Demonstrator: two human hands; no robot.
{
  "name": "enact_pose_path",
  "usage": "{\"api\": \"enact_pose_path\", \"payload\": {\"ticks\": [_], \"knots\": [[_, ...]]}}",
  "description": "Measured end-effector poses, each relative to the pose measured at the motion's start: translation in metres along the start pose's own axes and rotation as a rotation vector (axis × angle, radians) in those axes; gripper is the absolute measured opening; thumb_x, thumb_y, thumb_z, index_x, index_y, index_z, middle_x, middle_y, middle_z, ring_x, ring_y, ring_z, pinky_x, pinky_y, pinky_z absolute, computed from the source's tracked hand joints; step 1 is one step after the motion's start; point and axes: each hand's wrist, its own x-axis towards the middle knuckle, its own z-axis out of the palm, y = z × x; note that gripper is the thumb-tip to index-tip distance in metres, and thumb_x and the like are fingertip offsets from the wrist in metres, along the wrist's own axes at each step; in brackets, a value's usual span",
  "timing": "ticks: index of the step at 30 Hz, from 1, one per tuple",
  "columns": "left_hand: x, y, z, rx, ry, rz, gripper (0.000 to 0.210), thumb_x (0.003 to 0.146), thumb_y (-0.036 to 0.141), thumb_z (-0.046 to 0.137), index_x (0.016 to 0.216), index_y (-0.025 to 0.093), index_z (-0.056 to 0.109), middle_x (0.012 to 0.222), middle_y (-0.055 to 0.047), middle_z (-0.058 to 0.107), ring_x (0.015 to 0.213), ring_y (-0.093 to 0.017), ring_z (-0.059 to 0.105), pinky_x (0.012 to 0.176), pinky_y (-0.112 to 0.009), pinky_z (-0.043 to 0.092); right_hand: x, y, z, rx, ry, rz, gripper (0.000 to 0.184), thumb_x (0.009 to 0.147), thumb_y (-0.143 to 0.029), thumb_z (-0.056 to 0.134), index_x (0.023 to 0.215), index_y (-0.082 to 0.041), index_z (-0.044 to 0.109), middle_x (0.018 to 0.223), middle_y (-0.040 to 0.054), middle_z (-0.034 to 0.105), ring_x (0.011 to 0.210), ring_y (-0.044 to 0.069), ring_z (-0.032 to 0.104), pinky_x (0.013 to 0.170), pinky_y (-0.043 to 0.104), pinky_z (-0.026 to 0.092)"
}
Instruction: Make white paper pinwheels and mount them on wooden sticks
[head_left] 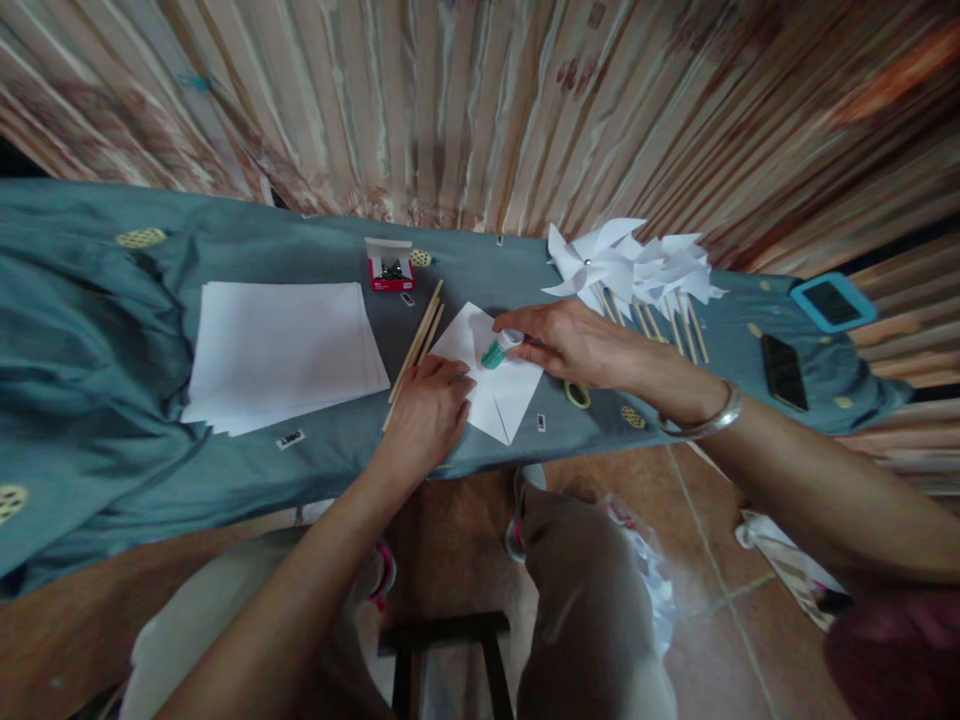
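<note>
Pressing flat on the near-left part of the folded white paper square [491,385], the left hand [427,415] keeps its fingers closed together and laid down on the sheet, holding nothing. The sheet lies turned like a diamond close to the near edge of the teal-covered table [112,400], its nearest corner almost at that edge, roughly midway along it.

The right hand [577,345] comes in from the right and grips a glue stick [498,350] between thumb and fingertips. The stick's long axis runs from the hand down and leftward, its green end aimed at the paper's centre, where the folds meet. That spot lies just beyond the left hand's fingertips, so the stick's tip and the pinning fingers are near each other but apart. Whether the tip touches the paper I cannot tell.

Just left of the sheet lie a few wooden sticks [416,345], slanting toward the far edge. Beyond them sits a small red box [391,272], and farther left a stack of white paper [281,350]. Finished paper pinwheels [630,270] rest toward the far right, with a phone [784,372] near the right end.
</note>
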Motion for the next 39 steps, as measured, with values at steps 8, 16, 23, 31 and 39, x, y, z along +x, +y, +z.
{"api": "enact_pose_path", "payload": {"ticks": [8,16,23,31,39], "knots": [[0.000,0.001,-0.001,0.007,-0.022,-0.018,0.023,0.087,0.017,0.051,0.101,0.015,0.070,0.119,-0.009,0.066,0.112,-0.029,0.053,0.099,-0.046,0.043,0.005,-0.010,-0.009,-0.081,-0.073,0.052,0.030,0.096,-0.037,0.049,0.100,-0.012,0.066,0.084,0.0104,0.068,0.076,0.020,0.061,0.066,0.029,0.036],[0.000,0.000,0.000,-0.012,-0.002,-0.006,0.023,0.086,0.016,0.051,0.099,0.015,0.071,0.117,-0.010,0.067,0.110,-0.030,0.054,0.098,-0.049,0.044,0.006,-0.015,-0.013,-0.119,-0.092,0.056,0.026,0.095,-0.033,0.051,0.101,-0.011,0.066,0.089,0.0125,0.067,0.081,0.022,0.060,0.070,0.031,0.037],[-0.001,-0.001,0.003,-0.006,0.013,0.002,0.023,0.086,0.015,0.052,0.099,0.017,0.071,0.117,-0.010,0.067,0.110,-0.030,0.054,0.097,-0.049,0.045,0.007,-0.008,-0.008,-0.048,-0.034,-0.004,0.020,0.086,-0.015,0.057,0.103,-0.016,0.069,0.096,0.0084,0.068,0.091,0.022,0.062,0.077,0.032,0.042],[0.000,0.000,0.001,0.003,-0.015,-0.012,0.023,0.087,0.015,0.052,0.101,0.013,0.070,0.119,-0.010,0.067,0.111,-0.030,0.054,0.099,-0.047,0.044,0.009,-0.010,-0.009,-0.062,-0.060,-0.058,0.025,0.086,-0.007,0.052,0.102,-0.014,0.069,0.097,0.0104,0.070,0.096,0.023,0.061,0.081,0.033,0.043],[-0.001,0.001,0.000,0.006,-0.010,-0.001,0.023,0.087,0.016,0.051,0.101,0.014,0.070,0.119,-0.010,0.066,0.110,-0.030,0.054,0.098,-0.048,0.044,0.008,-0.009,-0.007,-0.106,-0.061,-0.055,0.021,0.089,-0.012,0.052,0.102,-0.014,0.068,0.094,0.0105,0.069,0.092,0.023,0.060,0.079,0.034,0.042]]}}
